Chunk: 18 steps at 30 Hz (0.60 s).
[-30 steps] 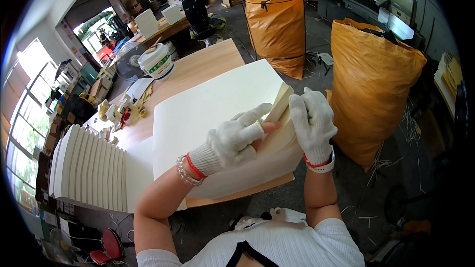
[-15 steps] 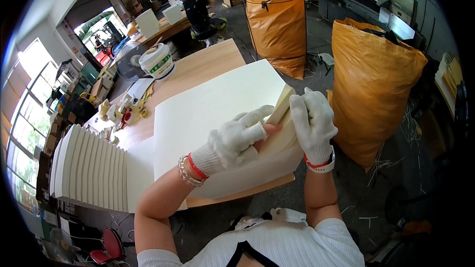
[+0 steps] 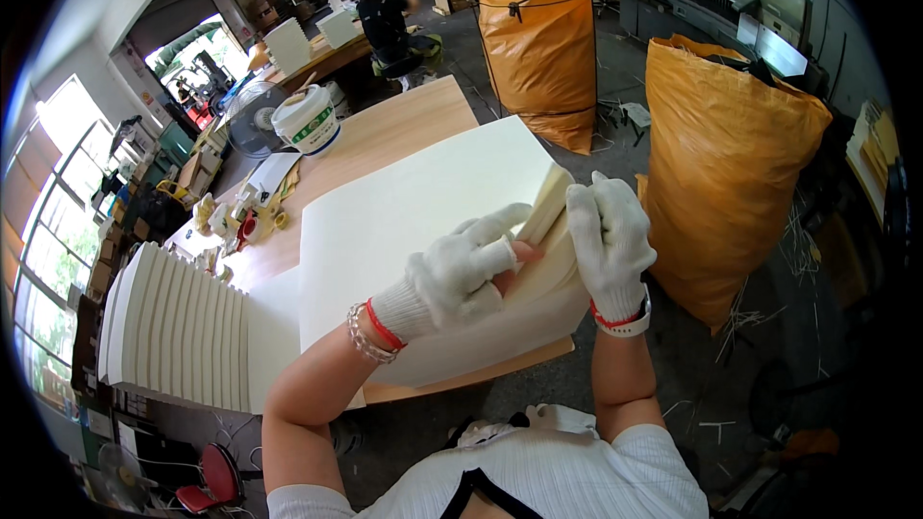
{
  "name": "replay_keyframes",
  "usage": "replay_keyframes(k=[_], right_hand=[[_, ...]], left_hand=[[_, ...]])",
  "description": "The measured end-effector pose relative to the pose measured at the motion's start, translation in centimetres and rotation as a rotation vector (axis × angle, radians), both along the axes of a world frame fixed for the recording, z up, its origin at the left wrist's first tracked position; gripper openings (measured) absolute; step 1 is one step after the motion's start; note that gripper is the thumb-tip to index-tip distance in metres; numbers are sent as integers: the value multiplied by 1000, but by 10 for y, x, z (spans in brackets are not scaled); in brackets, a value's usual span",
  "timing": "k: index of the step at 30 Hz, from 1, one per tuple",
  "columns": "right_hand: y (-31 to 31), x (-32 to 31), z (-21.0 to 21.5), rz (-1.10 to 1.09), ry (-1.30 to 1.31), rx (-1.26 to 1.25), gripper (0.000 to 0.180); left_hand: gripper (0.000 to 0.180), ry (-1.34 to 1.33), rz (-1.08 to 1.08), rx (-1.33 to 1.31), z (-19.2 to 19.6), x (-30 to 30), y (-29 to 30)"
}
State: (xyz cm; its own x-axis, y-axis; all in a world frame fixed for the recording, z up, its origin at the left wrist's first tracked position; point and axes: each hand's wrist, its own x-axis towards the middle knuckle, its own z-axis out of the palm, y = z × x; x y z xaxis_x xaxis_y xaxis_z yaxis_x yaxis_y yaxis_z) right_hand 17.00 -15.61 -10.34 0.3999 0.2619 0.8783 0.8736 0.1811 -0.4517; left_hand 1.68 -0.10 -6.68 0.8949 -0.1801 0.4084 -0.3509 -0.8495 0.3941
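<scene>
A thick stack of large cream-white paper sheets [image 3: 413, 192] lies on the wooden table in front of me. Its right edge is curled up into a bent bundle of sheets [image 3: 548, 204]. My left hand [image 3: 460, 269], in a white knitted glove with bare fingertips showing, is closed on the near part of this bundle. My right hand [image 3: 612, 235], also gloved, is curled against the outer side of the raised edge, its fingers folded on the sheets. The exact grip of the right fingertips is hidden.
Left of the stack stands a fanned pile of white paper blocks [image 3: 178, 327]. A white tub [image 3: 306, 120], tape rolls [image 3: 252, 226] and a fan [image 3: 258, 118] are beyond. Two big orange sacks [image 3: 726, 163] stand to the right. Another person [image 3: 385, 24] sits at a far table [image 3: 322, 60].
Almost nothing differs. My right hand has shifted very slightly, and the curled edge of the sheets has moved a little. The left hand stays in place.
</scene>
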Motion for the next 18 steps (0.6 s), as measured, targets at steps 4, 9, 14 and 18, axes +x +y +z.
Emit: replay_keyframes(k=[4,9,14,18], right_hand=[[1,-1,0,-7,-23,33,9],[2,0,-3,19,-21,71,6],[-1,-2,-1,-26,4,2,7],[3,-3,-5,-34,-15,87,10]], left_hand=[[41,-10,88,-97,-2,-3,-5],[35,-49,68,-117,-4,0,-3],[31,-31,-3,31,0,1,-1],[30,6,86,-97,1,-3,-7]])
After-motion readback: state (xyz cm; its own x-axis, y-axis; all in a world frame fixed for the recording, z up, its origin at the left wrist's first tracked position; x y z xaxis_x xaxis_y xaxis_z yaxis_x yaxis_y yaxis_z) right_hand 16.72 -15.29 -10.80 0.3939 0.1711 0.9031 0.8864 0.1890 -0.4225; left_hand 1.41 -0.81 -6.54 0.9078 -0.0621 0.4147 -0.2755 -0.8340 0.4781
